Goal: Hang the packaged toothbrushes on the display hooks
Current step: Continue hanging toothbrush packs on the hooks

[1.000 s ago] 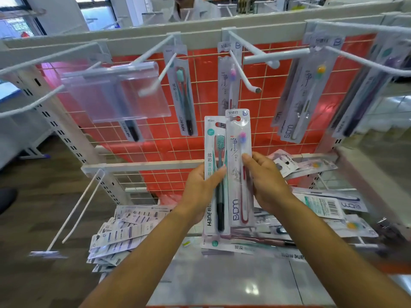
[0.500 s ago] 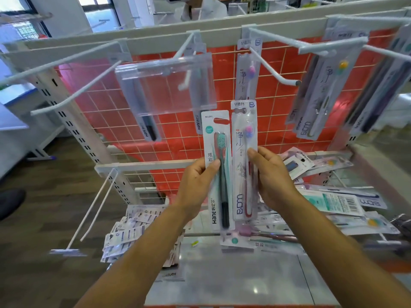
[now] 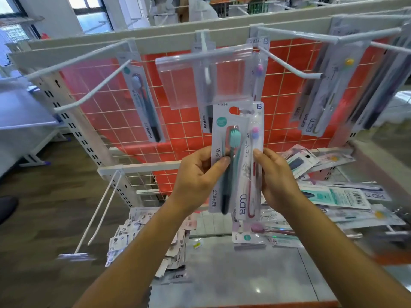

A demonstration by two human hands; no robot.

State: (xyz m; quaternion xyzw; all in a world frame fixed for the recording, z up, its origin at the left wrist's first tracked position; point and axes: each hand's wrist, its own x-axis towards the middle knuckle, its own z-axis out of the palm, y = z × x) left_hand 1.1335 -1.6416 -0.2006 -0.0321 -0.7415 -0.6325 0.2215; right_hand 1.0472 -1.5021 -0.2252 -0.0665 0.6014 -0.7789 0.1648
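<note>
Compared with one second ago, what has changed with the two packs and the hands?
Both packs moved left along the rack and now sit just under the clear label holder. The left hand still grips the teal-brush pack, the right hand the pink-brush pack; neither is hung.

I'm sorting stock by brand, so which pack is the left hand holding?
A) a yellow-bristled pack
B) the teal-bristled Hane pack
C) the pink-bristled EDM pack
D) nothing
B: the left hand pinches the teal-bristled Hane pack with thumb on its front, while the right hand holds the pink-bristled EDM pack.
</note>
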